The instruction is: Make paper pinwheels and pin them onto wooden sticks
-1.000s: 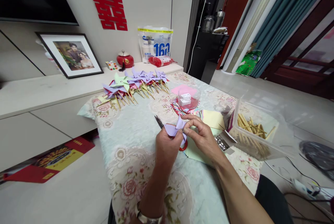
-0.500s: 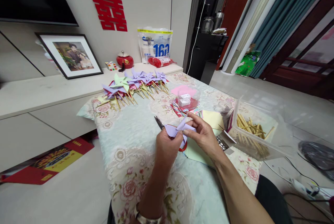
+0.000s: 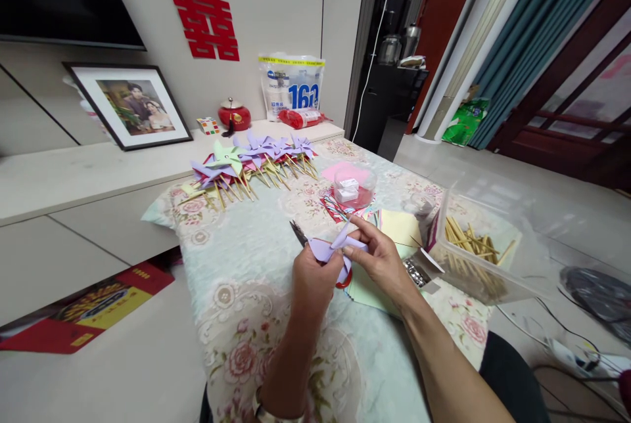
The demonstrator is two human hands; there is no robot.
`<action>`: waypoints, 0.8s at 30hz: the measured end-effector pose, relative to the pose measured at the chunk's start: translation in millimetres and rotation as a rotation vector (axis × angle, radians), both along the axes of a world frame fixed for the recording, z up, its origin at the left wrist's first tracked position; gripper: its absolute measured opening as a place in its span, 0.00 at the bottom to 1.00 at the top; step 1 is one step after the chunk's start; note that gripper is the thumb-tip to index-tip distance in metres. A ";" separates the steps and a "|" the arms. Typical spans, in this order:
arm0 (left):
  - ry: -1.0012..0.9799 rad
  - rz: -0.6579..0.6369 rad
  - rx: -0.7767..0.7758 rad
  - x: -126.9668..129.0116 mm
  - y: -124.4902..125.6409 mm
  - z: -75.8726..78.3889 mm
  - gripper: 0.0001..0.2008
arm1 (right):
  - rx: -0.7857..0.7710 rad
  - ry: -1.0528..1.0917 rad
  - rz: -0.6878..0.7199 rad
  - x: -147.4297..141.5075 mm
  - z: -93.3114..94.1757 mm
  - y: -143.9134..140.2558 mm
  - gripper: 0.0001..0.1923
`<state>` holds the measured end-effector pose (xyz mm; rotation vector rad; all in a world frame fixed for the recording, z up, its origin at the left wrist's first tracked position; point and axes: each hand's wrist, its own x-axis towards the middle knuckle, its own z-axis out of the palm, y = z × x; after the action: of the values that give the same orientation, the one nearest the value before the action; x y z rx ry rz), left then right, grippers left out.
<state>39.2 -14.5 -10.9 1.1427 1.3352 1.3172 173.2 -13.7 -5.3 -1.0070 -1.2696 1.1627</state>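
Above the table [image 3: 276, 318], both hands' grips pinch the purple paper pinwheel [image 3: 331, 249], left hand [image 3: 311, 282] steadying, right hand [image 3: 379, 259] folding.

The right hand [image 3: 377, 259] now presses a folded corner of the purple paper [image 3: 329, 249] flatter toward its middle; a second ago that corner stood upright between the fingers.

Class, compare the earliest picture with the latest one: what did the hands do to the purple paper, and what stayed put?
The right hand folded a raised purple flap down toward the middle of the purple paper pinwheel. The left hand kept its grip underneath. The finished pinwheels, scissors and box of sticks stayed where they were.
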 end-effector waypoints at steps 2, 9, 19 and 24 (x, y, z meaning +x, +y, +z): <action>-0.011 0.003 -0.010 0.7 -0.2 -0.3 0.08 | -0.003 -0.023 -0.007 -0.1 0.5 -0.5 0.30; 0.011 0.019 -0.022 1.2 -1.4 -1.0 0.06 | -0.012 -0.051 -0.027 1.4 -2.1 -0.1 0.30; -0.048 -0.023 -0.040 1.2 -1.2 -3.4 0.09 | 0.016 -0.097 -0.068 1.1 0.6 -1.5 0.26; -0.182 -0.061 -0.048 5.8 -0.6 -6.4 0.14 | 0.015 -0.083 -0.065 2.9 -1.5 0.2 0.26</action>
<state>45.0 -15.2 -17.3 0.9980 1.1845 1.3052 176.1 -13.5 -6.8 -1.0871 -1.2994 1.0690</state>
